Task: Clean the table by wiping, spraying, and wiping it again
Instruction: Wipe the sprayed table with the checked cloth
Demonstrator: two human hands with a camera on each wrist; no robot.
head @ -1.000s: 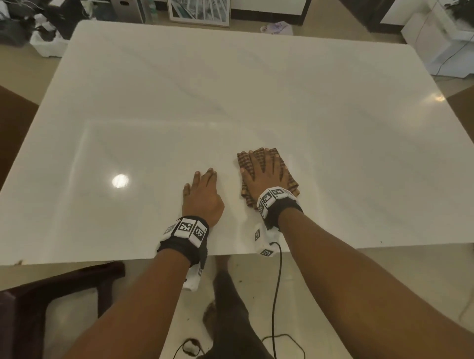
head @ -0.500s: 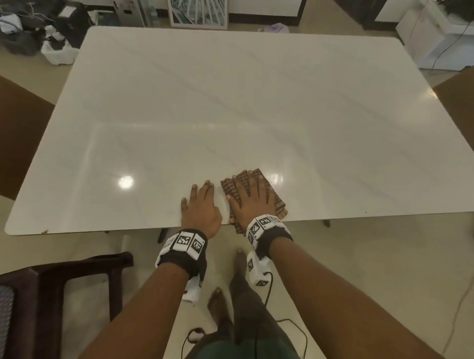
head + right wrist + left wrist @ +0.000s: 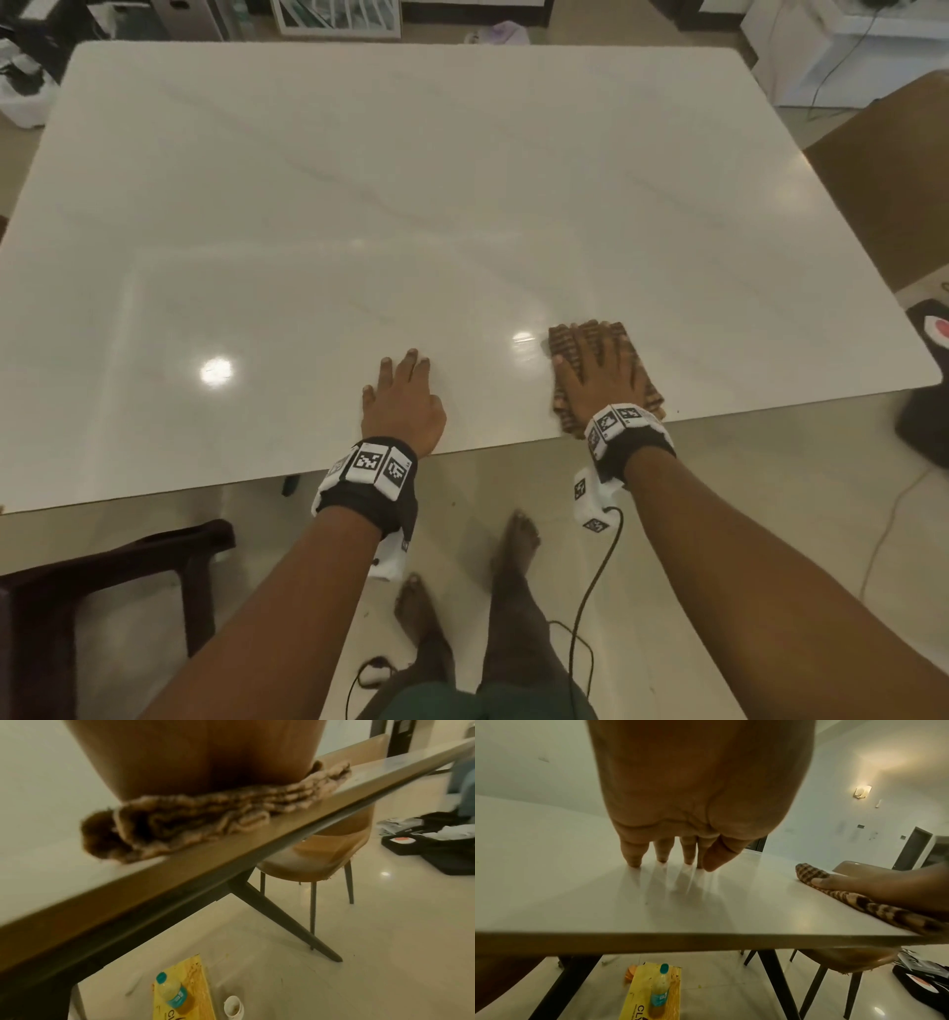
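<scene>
A white marble table (image 3: 411, 205) fills the head view. A folded brown checked cloth (image 3: 562, 344) lies at its near edge, right of centre, one corner reaching the edge. My right hand (image 3: 598, 370) presses flat on the cloth with straight fingers. My left hand (image 3: 403, 395) rests flat on the bare top to the left, fingertips (image 3: 662, 858) touching the surface. In the right wrist view the cloth (image 3: 205, 811) bunches under the palm. A bottle (image 3: 661, 990) with a teal cap stands on the floor under the table.
A dark wooden chair (image 3: 102, 591) stands at the near left, a tan chair (image 3: 883, 169) at the right end. A yellow box (image 3: 182, 990) and a small white cup (image 3: 233, 1007) lie under the table. A black bag (image 3: 929, 390) sits on the floor at right. Cables trail by my feet.
My right hand has slid the cloth to the right along the near edge, away from my left hand. The left hand stays flat on the table.
</scene>
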